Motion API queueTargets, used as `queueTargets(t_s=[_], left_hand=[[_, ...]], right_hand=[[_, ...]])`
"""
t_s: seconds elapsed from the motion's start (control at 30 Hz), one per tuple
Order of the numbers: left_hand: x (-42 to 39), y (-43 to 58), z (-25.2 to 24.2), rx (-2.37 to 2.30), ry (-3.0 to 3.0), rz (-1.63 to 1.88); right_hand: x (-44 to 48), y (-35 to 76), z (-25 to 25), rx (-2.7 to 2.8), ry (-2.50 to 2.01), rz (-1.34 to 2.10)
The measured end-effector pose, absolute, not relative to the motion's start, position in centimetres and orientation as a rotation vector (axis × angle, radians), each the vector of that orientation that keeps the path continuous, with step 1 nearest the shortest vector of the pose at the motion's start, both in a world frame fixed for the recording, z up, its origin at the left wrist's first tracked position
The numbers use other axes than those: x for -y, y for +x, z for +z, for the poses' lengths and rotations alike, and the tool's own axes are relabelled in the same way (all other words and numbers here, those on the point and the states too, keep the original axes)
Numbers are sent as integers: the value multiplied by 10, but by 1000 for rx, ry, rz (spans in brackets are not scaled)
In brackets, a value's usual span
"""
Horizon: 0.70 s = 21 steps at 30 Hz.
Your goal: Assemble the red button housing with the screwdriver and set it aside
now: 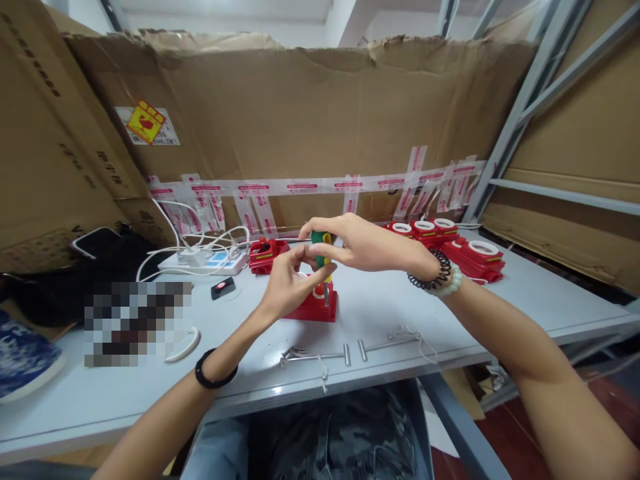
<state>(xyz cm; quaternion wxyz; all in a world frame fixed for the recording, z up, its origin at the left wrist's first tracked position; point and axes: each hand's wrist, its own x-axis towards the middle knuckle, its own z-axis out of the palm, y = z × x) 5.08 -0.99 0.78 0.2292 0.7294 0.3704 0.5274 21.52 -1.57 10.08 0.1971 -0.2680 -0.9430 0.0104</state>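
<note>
Above the red tape dispenser (315,305), the right hand (357,243) is gripping a green-handled screwdriver (323,248) while left hand (286,283) fingers are pinching near its shaft; it could slip off.

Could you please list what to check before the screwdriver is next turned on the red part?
1. Right hand grips the screwdriver handle: ok.
2. Left hand steadies the shaft: ok.
3. Shaft stands upright over the red part: ok.
4. Tip seated in a screw: cannot tell, fingers hide it.
5. Red part lies flat on the table: ok.
6. Metal rods lie apart from the red part: ok.
</note>
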Motion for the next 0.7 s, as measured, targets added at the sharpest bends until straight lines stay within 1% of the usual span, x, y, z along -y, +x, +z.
queueTargets(t_s=[0.07, 0.37, 0.47, 0.53, 0.63, 0.7], left_hand=[[12, 52, 9, -1031, 2037, 1438], [14, 54, 8, -1076, 2073, 1338], [14, 49, 9, -1126, 2161, 1315], [15, 42, 10, -1260, 2330, 1243], [19, 26, 11, -1487, 2646, 923], [21, 16, 10, -1551, 2745, 725]], right_hand=[[16, 216, 102, 2638, -815, -27], [15, 202, 94, 2457, -1210, -592], [9, 196, 93, 2414, -1202, -617], [8, 194, 93, 2399, -1152, -595], [10, 196, 92, 2372, -1092, -512], [12, 199, 90, 2339, -1058, -425]])
